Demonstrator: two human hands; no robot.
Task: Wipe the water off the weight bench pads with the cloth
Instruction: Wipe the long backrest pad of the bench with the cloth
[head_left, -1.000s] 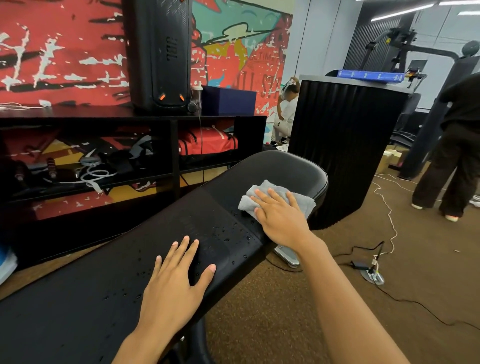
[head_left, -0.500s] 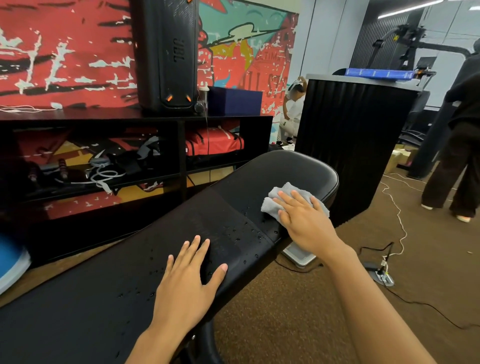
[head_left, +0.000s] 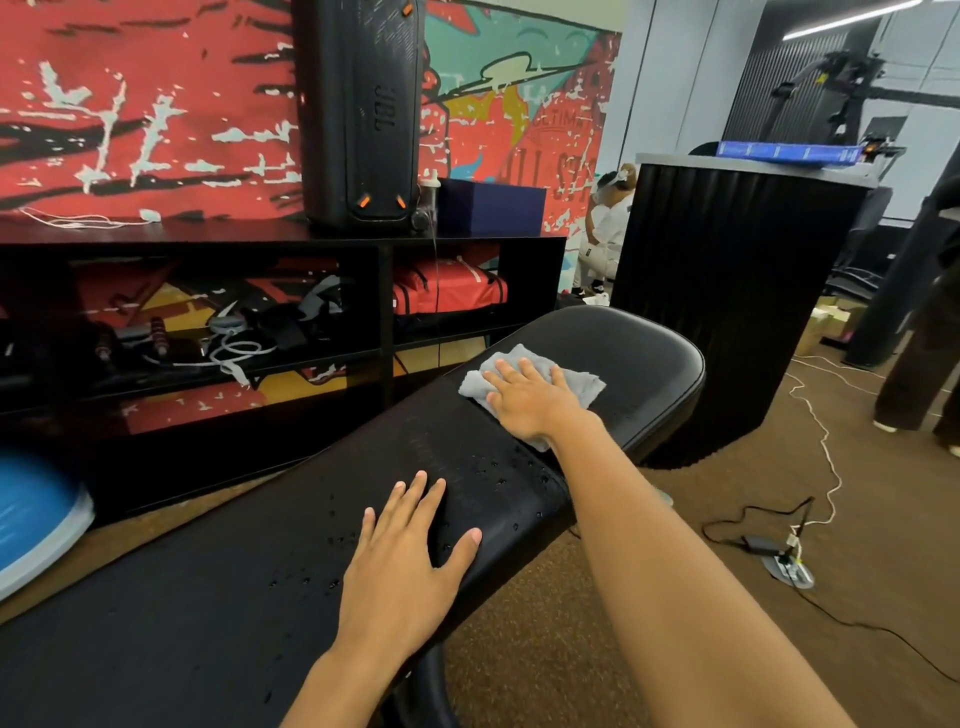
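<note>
A black weight bench runs from lower left to upper right, with a long back pad (head_left: 208, 597) and a rounded seat pad (head_left: 634, 358) beyond it. Water droplets (head_left: 498, 473) bead on the far end of the long pad. A grey cloth (head_left: 576, 387) lies flat near the seam between the two pads. My right hand (head_left: 530, 400) presses flat on the cloth, fingers spread. My left hand (head_left: 405, 566) rests palm down on the long pad, holding nothing.
A black shelf unit (head_left: 384, 332) with a tall black speaker (head_left: 358, 109) stands behind the bench. A black ribbed cylinder (head_left: 727, 301) is just past the seat pad. Cables and a floor socket (head_left: 789, 571) lie on the brown carpet at right. A person (head_left: 919, 364) stands at far right.
My right hand has slid the cloth leftward and away across the pad, toward its far edge. The left hand stays planted on the long pad.
</note>
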